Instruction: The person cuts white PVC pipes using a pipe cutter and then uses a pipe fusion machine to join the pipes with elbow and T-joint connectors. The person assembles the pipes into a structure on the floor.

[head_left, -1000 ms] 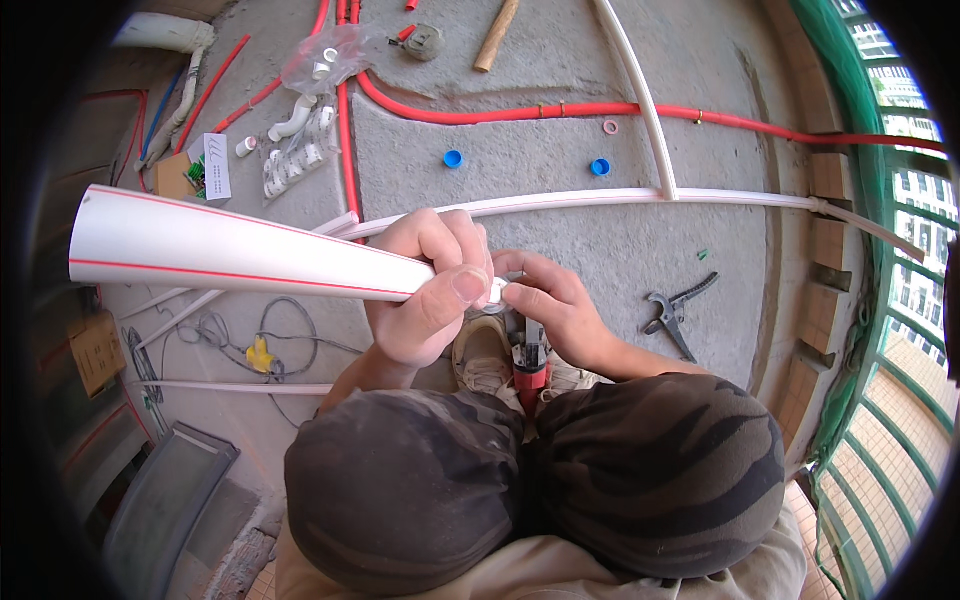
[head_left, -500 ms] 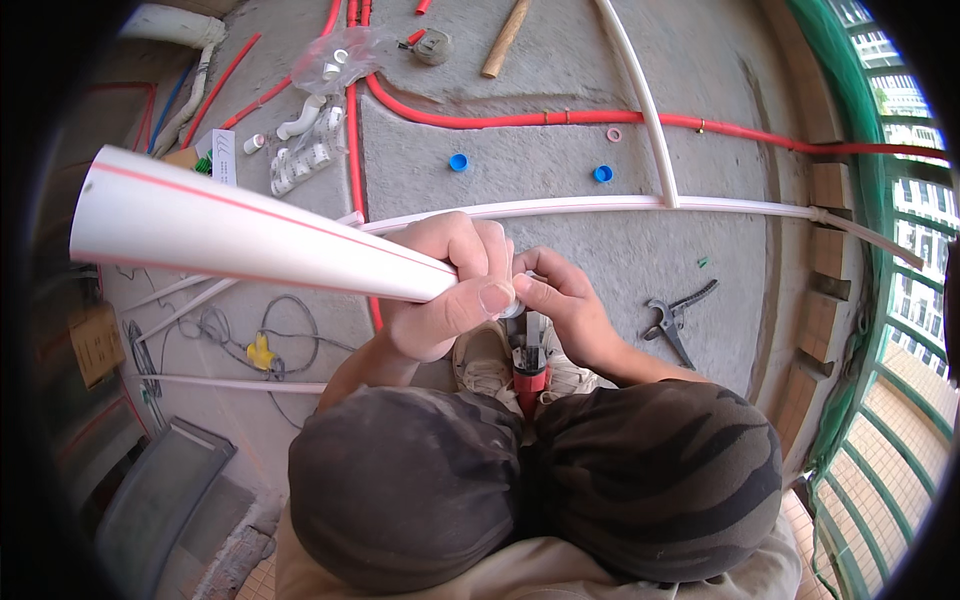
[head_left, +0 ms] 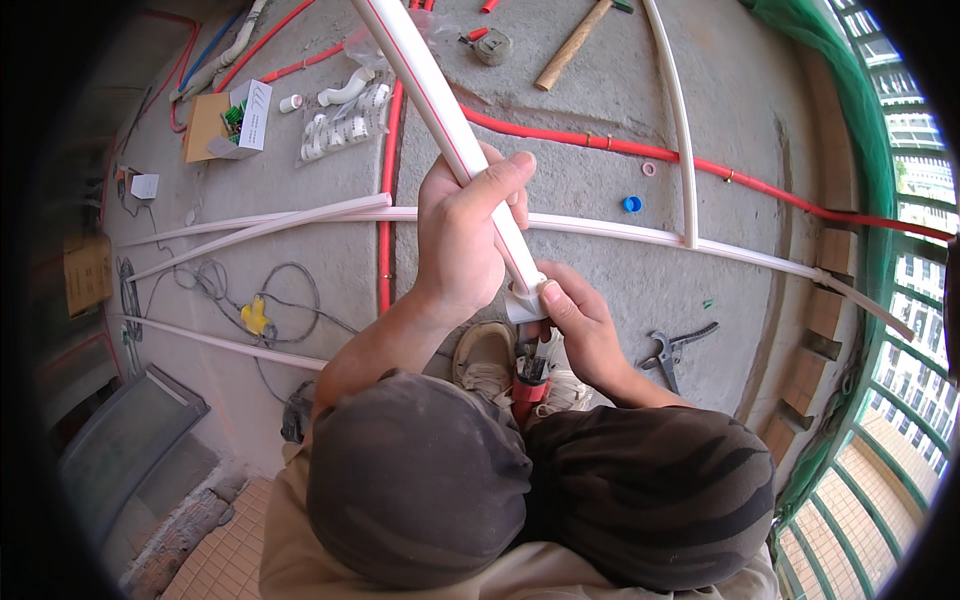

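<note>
My left hand (head_left: 462, 235) is wrapped round a white plastic pipe (head_left: 425, 85) with a thin red stripe, which runs up and away out of the picture. At its near end sits a white pipe fitting (head_left: 522, 306), which looks like an elbow or tee. My right hand (head_left: 582, 322) grips this fitting, thumb on its side and the other fingers partly hidden. Just below, a red tool with a dark metal head (head_left: 530, 383) stands between my shoes (head_left: 484, 362). My right hand hides part of its head.
Pipe cutters (head_left: 674, 357) lie at right on the concrete floor. Long white pipes (head_left: 610, 231) and red conduit (head_left: 640, 149) cross it. Farther off are a blue cap (head_left: 632, 204), hammer (head_left: 575, 45), tape measure (head_left: 491, 46), bagged fittings (head_left: 343, 125) and open box (head_left: 226, 122). A cable (head_left: 300, 315) coils left.
The pipe has swung from pointing left to pointing away from me. My left hand has turned with it. The fitting at its near end now shows clearly. The view has shifted somewhat.
</note>
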`<state>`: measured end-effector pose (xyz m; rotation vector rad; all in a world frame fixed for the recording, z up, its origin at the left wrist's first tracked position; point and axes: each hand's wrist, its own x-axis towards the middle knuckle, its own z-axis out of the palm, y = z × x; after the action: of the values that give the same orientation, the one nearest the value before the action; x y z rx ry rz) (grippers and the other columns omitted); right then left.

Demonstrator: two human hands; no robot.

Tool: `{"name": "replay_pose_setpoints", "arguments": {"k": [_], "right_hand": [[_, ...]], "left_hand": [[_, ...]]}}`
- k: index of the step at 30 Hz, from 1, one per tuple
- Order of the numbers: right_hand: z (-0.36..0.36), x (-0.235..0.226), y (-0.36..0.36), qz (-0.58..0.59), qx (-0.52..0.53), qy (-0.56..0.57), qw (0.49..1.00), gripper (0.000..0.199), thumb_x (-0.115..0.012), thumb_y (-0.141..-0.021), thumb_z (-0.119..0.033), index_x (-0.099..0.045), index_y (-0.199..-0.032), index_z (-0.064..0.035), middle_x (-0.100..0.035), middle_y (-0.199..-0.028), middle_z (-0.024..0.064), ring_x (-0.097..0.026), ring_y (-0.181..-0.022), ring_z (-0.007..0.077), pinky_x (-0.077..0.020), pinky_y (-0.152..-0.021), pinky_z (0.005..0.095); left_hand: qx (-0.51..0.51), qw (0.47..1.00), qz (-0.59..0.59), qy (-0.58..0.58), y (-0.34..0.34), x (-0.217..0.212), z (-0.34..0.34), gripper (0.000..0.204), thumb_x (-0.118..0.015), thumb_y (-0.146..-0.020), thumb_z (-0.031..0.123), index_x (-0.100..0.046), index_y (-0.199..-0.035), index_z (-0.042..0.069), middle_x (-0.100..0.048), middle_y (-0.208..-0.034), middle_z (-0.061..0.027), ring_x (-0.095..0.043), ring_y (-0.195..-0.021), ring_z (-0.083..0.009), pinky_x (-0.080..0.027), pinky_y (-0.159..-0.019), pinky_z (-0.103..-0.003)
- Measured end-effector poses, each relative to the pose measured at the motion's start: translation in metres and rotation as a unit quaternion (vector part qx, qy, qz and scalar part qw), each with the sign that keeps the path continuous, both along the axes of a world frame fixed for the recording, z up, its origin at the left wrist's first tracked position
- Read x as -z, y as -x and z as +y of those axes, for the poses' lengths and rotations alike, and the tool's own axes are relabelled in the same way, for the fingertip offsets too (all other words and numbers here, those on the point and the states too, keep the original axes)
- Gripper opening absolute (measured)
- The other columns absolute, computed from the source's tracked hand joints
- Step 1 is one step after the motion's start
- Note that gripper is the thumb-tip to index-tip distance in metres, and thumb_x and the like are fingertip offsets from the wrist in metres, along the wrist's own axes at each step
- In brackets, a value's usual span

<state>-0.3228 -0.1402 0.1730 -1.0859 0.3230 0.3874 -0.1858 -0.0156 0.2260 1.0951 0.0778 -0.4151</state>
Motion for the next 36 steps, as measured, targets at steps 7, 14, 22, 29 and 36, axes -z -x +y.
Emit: {"name": "replay_pose_setpoints", "arguments": {"k": [7,14,22,29,36], "right_hand": [[-0.003,-0.005,-0.004,0.027,-0.021,0.023,0.999,0.049,-0.056,-0.101,-0.037,-0.057,-0.135,-0.0019,-0.063,-0.099,0.0053,-0.059,-0.078,0.0111,-0.0477,-0.066,0.0263],[-0.002,0.004,0.001,-0.018,-0.015,0.122,0.992,0.047,-0.058,-0.094,-0.029,-0.056,-0.132,-0.0008,-0.061,-0.097,0.012,-0.06,-0.087,0.0216,-0.0493,-0.078,0.0362],[-0.005,0.004,0.0,-0.071,-0.03,0.174,0.982,0.046,-0.056,-0.095,-0.034,-0.056,-0.126,0.0008,-0.062,-0.097,0.0163,-0.059,-0.088,0.0266,-0.0477,-0.08,0.0407],[-0.009,0.004,-0.002,0.031,0.004,-0.142,0.989,0.059,-0.052,-0.1,-0.053,-0.05,-0.134,-0.0054,-0.066,-0.096,0.0075,-0.056,-0.072,0.0104,-0.0378,-0.054,0.0247],[-0.002,0.021,0.0,0.023,-0.012,-0.246,0.969,0.057,-0.041,-0.108,-0.052,-0.047,-0.138,-0.0038,-0.066,-0.105,0.0109,-0.054,-0.068,0.012,-0.0408,-0.059,0.0258]], "left_hand": [[-0.023,0.996,-0.072,-0.055,0.016,0.006,-0.008,0.017,-0.069,-0.098,0.013,-0.054,-0.092,0.007,-0.054,-0.078,-0.001,-0.048,-0.07,-0.009,-0.04,-0.066,-0.027],[0.017,0.98,-0.184,-0.07,0.029,0.006,-0.01,0.021,-0.072,-0.098,0.015,-0.054,-0.095,0.006,-0.052,-0.079,0.0031,-0.045,-0.068,-0.0037,-0.039,-0.06,-0.022],[0.032,0.972,-0.227,-0.054,0.03,0.004,-0.013,0.022,-0.073,-0.098,0.014,-0.055,-0.089,0.006,-0.053,-0.077,0.0012,-0.046,-0.07,-0.0054,-0.038,-0.063,-0.024],[0.182,0.976,0.076,0.088,0.0,0.021,-0.002,0.019,-0.061,-0.103,0.025,-0.054,-0.103,0.007,-0.053,-0.089,-0.0042,-0.055,-0.082,-0.0191,-0.048,-0.078,-0.036],[0.14,0.965,0.213,0.068,-0.011,0.066,-0.003,0.03,-0.064,-0.103,0.034,-0.054,-0.1,0.005,-0.055,-0.084,-0.0048,-0.056,-0.072,-0.0175,-0.049,-0.067,-0.033]]}}
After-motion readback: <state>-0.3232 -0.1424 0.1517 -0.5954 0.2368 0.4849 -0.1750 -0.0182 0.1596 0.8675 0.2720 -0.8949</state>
